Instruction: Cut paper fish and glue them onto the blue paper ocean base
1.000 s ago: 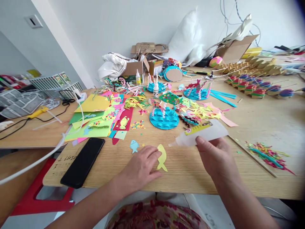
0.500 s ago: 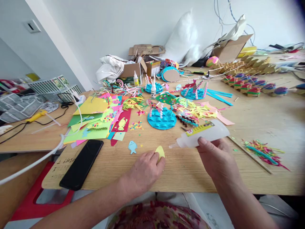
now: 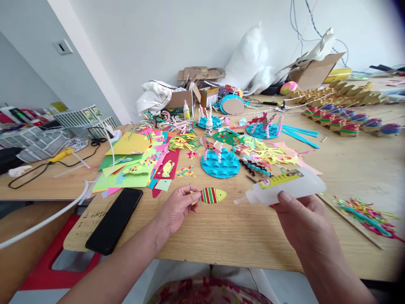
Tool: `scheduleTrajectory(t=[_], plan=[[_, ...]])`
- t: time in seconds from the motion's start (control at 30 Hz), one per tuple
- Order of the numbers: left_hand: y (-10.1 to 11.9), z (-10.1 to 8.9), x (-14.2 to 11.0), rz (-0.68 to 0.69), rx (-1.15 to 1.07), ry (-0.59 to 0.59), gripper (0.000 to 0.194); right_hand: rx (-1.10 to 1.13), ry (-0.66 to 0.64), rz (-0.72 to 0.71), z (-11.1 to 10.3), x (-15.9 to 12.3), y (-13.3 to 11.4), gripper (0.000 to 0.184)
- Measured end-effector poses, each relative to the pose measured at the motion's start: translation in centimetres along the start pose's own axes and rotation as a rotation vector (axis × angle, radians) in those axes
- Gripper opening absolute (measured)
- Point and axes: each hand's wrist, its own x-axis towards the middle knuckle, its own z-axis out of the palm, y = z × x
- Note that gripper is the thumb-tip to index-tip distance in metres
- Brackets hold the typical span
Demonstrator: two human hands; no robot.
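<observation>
My left hand (image 3: pixel 182 207) pinches the tail of a yellow paper fish (image 3: pixel 213 195), whose upper face carries red and green stripes and a drawn eye. The fish's head points right, above the wooden table. In my right hand (image 3: pixel 303 215) is a translucent glue bottle (image 3: pixel 287 185) with a yellow label, held on its side. Its nozzle points left, a short gap from the fish's head. Beyond the fish stands a round blue scalloped base (image 3: pixel 220 164) bearing a spotted paper fish (image 3: pixel 211 145) on pale twisted posts.
A black phone (image 3: pixel 114 220) lies at left, by stacked coloured paper (image 3: pixel 123 145). Small glue bottles (image 3: pixel 209 124) stand farther back. A wooden stick (image 3: pixel 349 221) and a pile of colourful strips (image 3: pixel 363 215) lie at right. A white cable (image 3: pixel 68 207) hangs across the left side.
My left hand has picked up the yellow fish and turned it over, so its striped face shows. The glue bottle stays in my right hand. The blue paper fish is no longer visible.
</observation>
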Motion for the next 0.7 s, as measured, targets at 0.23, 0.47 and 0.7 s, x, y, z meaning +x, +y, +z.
scheduleTrajectory(t=[0.23, 0.47, 0.7], plan=[[-0.5, 0.3, 0.1, 0.018, 0.033, -0.017, 0.020, 0.015, 0.061, 0.060, -0.1, -0.1, -0.5, 0.036], [-1.0, 0.3, 0.0, 0.453, 0.837, -0.038, 0.011, 0.007, 0.099, 0.064, -0.2, -0.1, -1.0, 0.034], [-2.2, 0.5, -0.4, 0.957, 1.525, -0.159, 0.021, -0.151, 0.103, 0.051, 0.5, -0.5, -2.0, 0.023]])
